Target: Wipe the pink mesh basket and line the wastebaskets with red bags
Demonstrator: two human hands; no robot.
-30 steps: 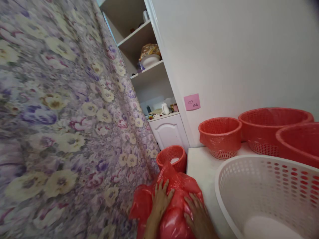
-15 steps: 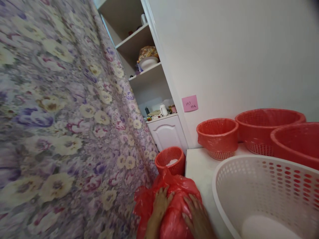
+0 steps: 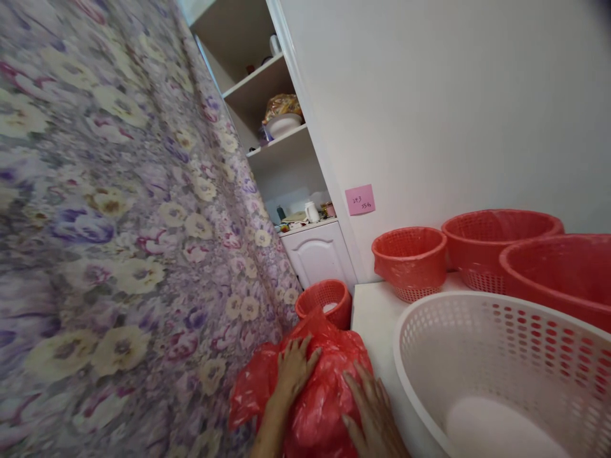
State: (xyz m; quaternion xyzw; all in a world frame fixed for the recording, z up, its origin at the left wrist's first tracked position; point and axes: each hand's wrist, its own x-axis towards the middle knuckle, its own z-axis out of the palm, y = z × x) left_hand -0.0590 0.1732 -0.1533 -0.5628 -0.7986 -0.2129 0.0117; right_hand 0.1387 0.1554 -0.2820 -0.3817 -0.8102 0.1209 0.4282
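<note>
A crumpled red plastic bag (image 3: 321, 404) bulges up at the bottom centre, glossy and wrinkled; what lies inside it is hidden. My left hand (image 3: 296, 369) rests on the bag's left upper side with its fingers spread. On the right side of the bag lies my right hand (image 3: 367, 404), fingers apart and stretched forward. Neither hand is closed round the plastic. Just beyond the bag stands a small red perforated basket (image 3: 324, 299) with something white in it.
To the right, a white table (image 3: 377, 312) holds a large white perforated basket (image 3: 405, 375) and several red baskets (image 3: 409, 245) lined with red plastic. A floral curtain (image 3: 143, 254) fills the left. Behind are a shelf cabinet (image 3: 315, 254) and a pink note (image 3: 360, 200) on the wall.
Both hands have shifted slightly left and up on the red bag. The bag now spreads further left and covers more of the small basket's front. The view has turned a little.
</note>
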